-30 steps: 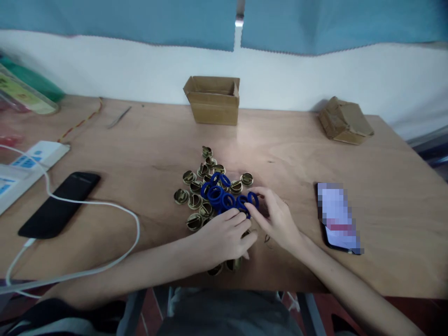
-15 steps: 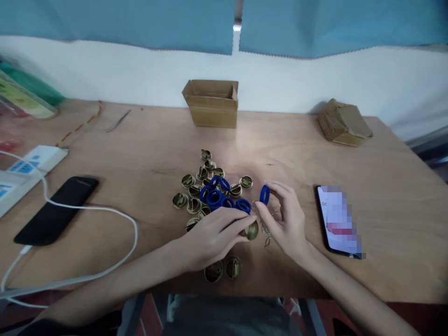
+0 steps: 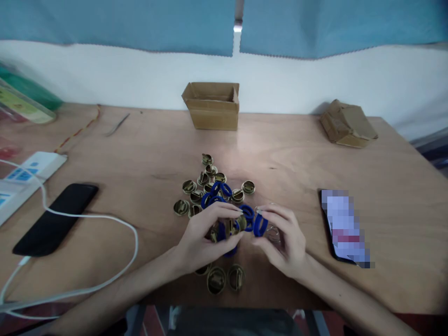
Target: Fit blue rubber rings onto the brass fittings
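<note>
Well to the left of the left hand lie a white power strip point(image 3: 21, 175), a black phone point(image 3: 52, 219) and a white cable point(image 3: 105, 224) that loops toward that hand's forearm. The left hand point(image 3: 203, 238) is over the wooden table point(image 3: 297, 158), thumb and fingers closed around a brass cap point(image 3: 231, 227) held at its fingertips. Just beyond this hand lies the pile of brass caps point(image 3: 191, 193) with loose blue rings point(image 3: 217, 190) on top. Two more caps point(image 3: 226, 278) lie nearer than its wrist, by the table edge. Far beyond both hands stands an open cardboard box point(image 3: 212, 105). The right hand point(image 3: 283, 233) faces the left one and pinches a blue ring point(image 3: 259, 225) on edge between thumb and forefinger, just beside the held cap; whether ring and cap touch cannot be told. To the right of the right hand lies a lit phone point(image 3: 345, 228), and far beyond it sits a folded cardboard packet point(image 3: 348, 123).
</note>
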Motion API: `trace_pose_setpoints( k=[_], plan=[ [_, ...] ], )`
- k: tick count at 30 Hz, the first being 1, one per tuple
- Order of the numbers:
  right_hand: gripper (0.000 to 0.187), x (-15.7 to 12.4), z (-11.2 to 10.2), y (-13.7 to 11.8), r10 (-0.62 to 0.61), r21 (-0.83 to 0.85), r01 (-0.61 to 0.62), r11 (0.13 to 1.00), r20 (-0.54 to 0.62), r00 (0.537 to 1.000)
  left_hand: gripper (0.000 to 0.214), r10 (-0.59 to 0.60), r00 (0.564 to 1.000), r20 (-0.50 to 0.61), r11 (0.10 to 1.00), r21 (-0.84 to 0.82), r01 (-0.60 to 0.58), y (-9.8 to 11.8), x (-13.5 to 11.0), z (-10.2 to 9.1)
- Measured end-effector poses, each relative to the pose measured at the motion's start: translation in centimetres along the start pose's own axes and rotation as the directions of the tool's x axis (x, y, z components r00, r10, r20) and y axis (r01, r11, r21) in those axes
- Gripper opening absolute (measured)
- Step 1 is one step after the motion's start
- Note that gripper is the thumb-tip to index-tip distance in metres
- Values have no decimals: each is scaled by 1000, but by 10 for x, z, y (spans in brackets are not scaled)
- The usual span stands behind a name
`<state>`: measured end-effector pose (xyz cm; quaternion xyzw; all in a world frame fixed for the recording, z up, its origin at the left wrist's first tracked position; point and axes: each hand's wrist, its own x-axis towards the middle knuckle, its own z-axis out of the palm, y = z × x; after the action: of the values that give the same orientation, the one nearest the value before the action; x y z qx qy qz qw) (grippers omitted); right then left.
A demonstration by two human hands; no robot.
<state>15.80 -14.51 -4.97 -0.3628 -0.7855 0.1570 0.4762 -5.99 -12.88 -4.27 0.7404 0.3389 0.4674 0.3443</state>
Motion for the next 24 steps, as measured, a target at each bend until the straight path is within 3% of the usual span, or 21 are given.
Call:
trace_pose_setpoints(
  k=[7, 12, 20, 24],
  plan=[
    [50, 1, 2, -8, -130, -9, 130, 991, 52, 990, 35, -15, 1000, 16, 997, 78, 14, 3, -3, 2],
    [57, 1, 4, -11, -195, 6, 196, 980, 138, 971, 43, -92, 996, -8, 992, 84, 92, 0, -10, 4],
    [49, 4, 6, -9, -154, -74, 168, 983, 160, 975, 47, -212, 977, 20, 973, 97, 209, 1, -13, 5],
    [44, 2, 8, -5, -132, -67, 142, 988, 139, 981, 50, -287, 955, 75, 957, -12, 289, 2, -13, 8]
  ],
)
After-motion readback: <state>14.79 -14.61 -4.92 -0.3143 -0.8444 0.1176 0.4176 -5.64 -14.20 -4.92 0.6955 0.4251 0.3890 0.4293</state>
